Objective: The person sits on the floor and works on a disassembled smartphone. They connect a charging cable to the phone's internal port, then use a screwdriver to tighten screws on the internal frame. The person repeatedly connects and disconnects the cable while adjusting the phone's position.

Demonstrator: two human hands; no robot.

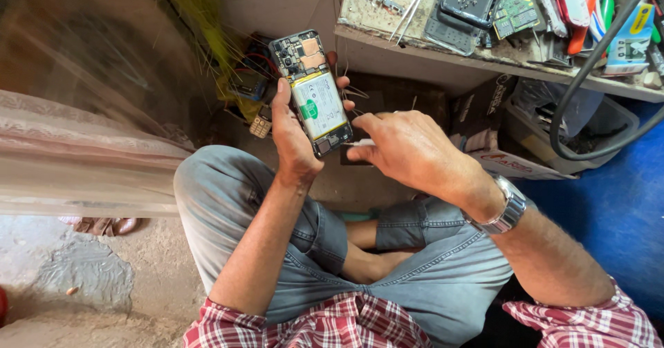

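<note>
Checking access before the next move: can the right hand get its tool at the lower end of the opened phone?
Probably yes. The right hand holds a thin white tool whose tip already meets the lower edge of the opened phone, which the left hand grips by its sides, leaving that end uncovered.

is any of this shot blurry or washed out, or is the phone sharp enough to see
Head view: the opened phone in the left hand is sharp, its battery clearly lit by soft daylight with no glare. The right hand and wristwatch are also crisp. The patterned cloth at the left edge is smeared with blur, and the wide lens bends the cluttered shelf at the top.
</note>
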